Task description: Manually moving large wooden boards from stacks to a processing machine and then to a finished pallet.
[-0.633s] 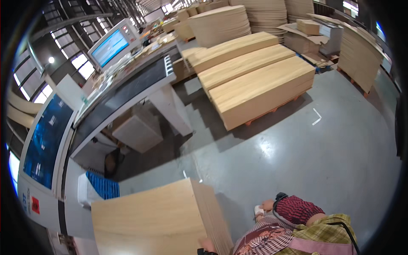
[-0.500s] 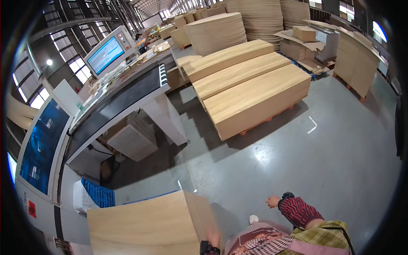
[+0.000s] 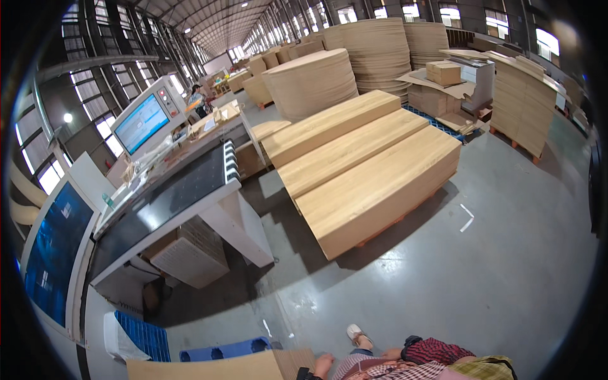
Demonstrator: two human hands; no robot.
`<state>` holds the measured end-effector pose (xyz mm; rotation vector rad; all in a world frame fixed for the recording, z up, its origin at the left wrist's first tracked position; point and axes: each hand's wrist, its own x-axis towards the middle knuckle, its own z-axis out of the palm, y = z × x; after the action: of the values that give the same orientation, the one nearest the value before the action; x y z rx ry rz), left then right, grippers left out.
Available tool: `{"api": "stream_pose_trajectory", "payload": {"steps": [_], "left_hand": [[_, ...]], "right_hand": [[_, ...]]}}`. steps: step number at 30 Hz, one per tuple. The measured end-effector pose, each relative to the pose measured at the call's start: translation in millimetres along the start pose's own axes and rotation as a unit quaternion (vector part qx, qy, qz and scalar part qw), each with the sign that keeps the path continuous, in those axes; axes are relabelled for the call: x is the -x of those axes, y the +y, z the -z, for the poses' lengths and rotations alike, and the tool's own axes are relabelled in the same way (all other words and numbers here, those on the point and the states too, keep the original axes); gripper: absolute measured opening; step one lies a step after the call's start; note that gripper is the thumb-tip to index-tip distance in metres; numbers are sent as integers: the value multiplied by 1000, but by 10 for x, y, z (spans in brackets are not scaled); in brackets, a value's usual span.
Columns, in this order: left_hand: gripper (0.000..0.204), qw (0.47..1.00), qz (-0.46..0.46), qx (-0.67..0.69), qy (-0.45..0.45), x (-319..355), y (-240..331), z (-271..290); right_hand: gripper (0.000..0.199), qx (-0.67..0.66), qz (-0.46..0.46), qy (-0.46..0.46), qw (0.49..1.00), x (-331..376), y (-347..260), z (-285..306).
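At the lower edge my left hand [image 3: 323,365], with a dark band at its wrist, is beside the right side of a stack of light wood boards [image 3: 209,370]. I cannot tell whether it touches the stack, and its fingers do not show clearly. My right hand [image 3: 392,353] hangs low in front of my body, below a red and black checked sleeve [image 3: 437,350] and a dark wristband. Its fingers are loosely apart and nothing shows in them. My light shoe [image 3: 358,334] stands on the floor ahead.
Ahead, a pallet carries long stacks of wood boards [image 3: 380,190]. On the left stands a machine with a black conveyor [image 3: 171,202] and a screen [image 3: 140,123]. A blue crate [image 3: 142,339] sits by its base. Cardboard boxes [image 3: 443,73] and round board stacks [image 3: 310,82] stand beyond.
The view has tilted up, so the near stack sits lower in the picture. My right hand has come in toward my body. My shoe now shows farther forward.
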<state>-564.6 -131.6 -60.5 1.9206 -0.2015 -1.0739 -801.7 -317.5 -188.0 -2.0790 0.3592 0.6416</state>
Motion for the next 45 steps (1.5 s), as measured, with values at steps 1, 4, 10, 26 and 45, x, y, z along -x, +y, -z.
{"api": "stream_pose_trajectory", "payload": {"steps": [1, 4, 10, 26, 45], "left_hand": [[31, 1000, -3, 2, -13, -245, 15, 59], [28, 998, -42, 16, -54, -974, -49, 299], [32, 996, 63, -43, -40, -1869, 1271, 557], [42, 983, 85, 144, -74, -3464, 3099, 832], [30, 989, 97, 68, -82, -6573, 5539, 949]], "right_hand": [[34, 1, 0, 10, 1000, -79, -89, 286], [31, -277, -256, 18, 926, -215, -159, 1212], [27, 230, -11, 84, 970, -652, 376, 2141], [29, -236, -267, 195, 914, -2191, 310, 3566], [22, -581, -165, 227, 764, -3752, -446, 5900]]}}
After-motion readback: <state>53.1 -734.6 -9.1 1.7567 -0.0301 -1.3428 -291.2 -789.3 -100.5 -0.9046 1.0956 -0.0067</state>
